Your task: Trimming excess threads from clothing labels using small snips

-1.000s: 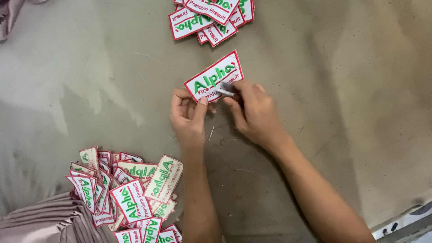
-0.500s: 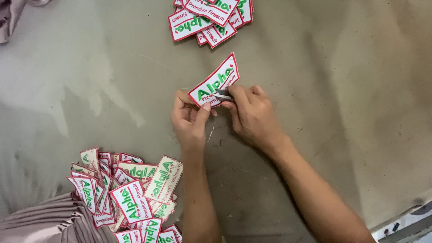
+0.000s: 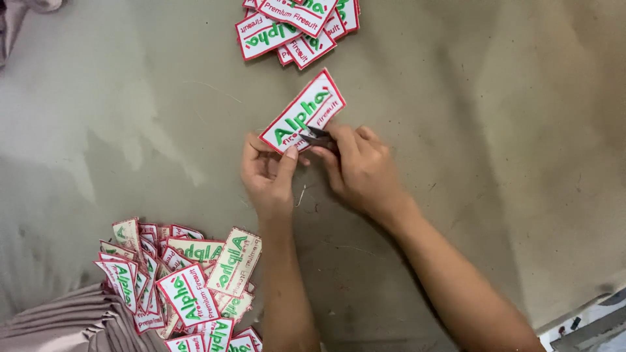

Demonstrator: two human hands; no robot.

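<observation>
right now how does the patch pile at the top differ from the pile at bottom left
The top pile is small, with a few overlapping patches cut by the frame edge; the bottom-left pile is far bigger and a messier heap. The top pile lies beyond the hands, the bottom-left pile nearer the person. Both hold white, red-edged patches with green lettering.

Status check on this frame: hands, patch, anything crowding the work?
Left hand pinches patch. Right hand works small snips at its edge. Patch piles lie apart.

White rectangular patch [image 3: 303,111], red border, green lettering, held mid-table; pile of same patches [image 3: 297,26] top centre; bigger heap [image 3: 182,287] bottom left.
</observation>
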